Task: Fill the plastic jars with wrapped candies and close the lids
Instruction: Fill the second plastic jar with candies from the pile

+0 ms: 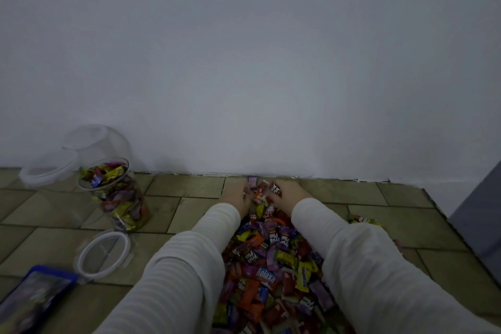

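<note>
A long pile of wrapped candies (271, 255) in many colours lies on the tiled floor between my arms. My left hand (235, 195) and my right hand (288, 192) are at the pile's far end, close to the wall. Their fingers curl inward around a clump of candies held between them. A clear plastic jar (119, 195), full of candies and open at the top, stands at the left. Behind it, against the wall, is an empty clear jar (97, 142). One clear lid (47, 171) is beside the jars, and another lid (104, 255) lies flat on the floor nearer to me.
A blue-rimmed flat packet or tray (35, 295) lies at the lower left. The white wall (257, 62) meets the floor just past my hands. A grey panel (482, 219) stands at the right edge. A few stray candies (363, 219) lie to the right of my right sleeve.
</note>
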Demonstrator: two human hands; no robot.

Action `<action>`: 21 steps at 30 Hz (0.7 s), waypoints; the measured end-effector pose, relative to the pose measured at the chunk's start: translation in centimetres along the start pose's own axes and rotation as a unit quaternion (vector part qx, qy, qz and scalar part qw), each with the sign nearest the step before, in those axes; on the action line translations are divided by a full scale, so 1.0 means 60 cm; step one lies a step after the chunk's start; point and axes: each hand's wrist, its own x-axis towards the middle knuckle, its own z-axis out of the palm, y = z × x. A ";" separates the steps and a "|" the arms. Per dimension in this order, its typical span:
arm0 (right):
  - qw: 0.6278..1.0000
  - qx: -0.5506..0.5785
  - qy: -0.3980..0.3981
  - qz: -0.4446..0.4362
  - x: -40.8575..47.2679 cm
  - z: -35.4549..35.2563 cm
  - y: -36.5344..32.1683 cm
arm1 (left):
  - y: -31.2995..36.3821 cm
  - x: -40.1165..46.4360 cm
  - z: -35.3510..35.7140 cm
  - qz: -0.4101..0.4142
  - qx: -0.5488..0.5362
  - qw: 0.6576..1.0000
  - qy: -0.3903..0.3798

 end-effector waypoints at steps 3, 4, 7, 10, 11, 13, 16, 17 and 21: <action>1.000 0.004 0.011 0.000 -0.010 -0.017 -0.008 | 0.000 -0.012 -0.009 0.001 -0.030 0.999 0.014; 1.000 0.008 0.018 -0.002 -0.016 -0.023 -0.012 | 0.001 -0.018 -0.011 0.000 -0.041 0.999 0.022; 0.998 0.034 0.044 -0.004 -0.036 -0.038 -0.019 | 0.009 -0.033 -0.018 0.001 -0.085 0.995 0.052; 0.997 0.037 0.068 -0.002 -0.061 -0.055 -0.029 | 0.020 -0.055 -0.027 -0.001 -0.138 0.987 0.087; 0.996 0.044 0.080 -0.003 -0.071 -0.062 -0.033 | 0.025 -0.066 -0.030 0.000 -0.155 0.983 0.101; 0.992 0.070 0.107 -0.006 -0.094 -0.076 -0.043 | 0.037 -0.090 -0.039 -0.003 -0.194 0.972 0.131; 0.983 0.115 0.145 -0.012 -0.132 -0.097 -0.063 | 0.053 -0.127 -0.053 -0.027 -0.262 0.951 0.163; 0.978 0.133 0.158 -0.015 -0.145 -0.105 -0.071 | 0.059 -0.140 -0.059 -0.035 -0.293 0.941 0.167; 0.957 0.208 0.202 -0.028 -0.195 -0.139 -0.104 | 0.083 -0.191 -0.081 -0.028 -0.386 0.905 0.177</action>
